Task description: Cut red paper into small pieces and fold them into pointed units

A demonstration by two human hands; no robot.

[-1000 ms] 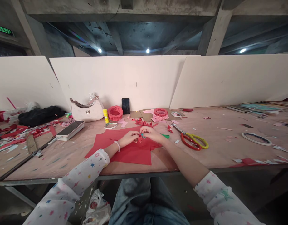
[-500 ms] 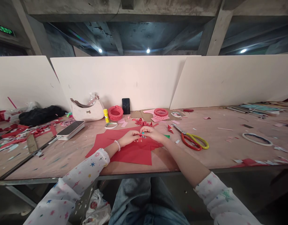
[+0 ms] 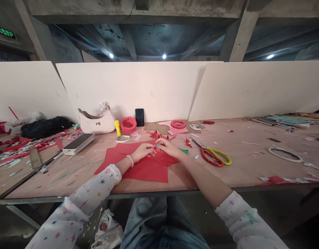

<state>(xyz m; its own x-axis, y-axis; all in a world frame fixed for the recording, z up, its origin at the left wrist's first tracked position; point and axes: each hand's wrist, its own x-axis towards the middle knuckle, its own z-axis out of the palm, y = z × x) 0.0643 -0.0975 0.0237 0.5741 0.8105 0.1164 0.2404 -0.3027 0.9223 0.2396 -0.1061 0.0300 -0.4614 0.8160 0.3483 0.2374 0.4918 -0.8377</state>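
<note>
Red paper piece [image 3: 156,147] lifted slightly since last look, pinched at fingertips between my left hand [image 3: 145,151] and right hand [image 3: 169,147], just above red paper sheets [image 3: 146,172]; other fingers curled, not spread.

Small spotlights [image 3: 163,56] in the dim concrete ceiling [image 3: 164,38] leave the desk [image 3: 252,162] softly and evenly lit. My left hand [image 3: 143,152] and right hand [image 3: 169,147] cast only faint shadows, and the wide lens bends the edges.
</note>
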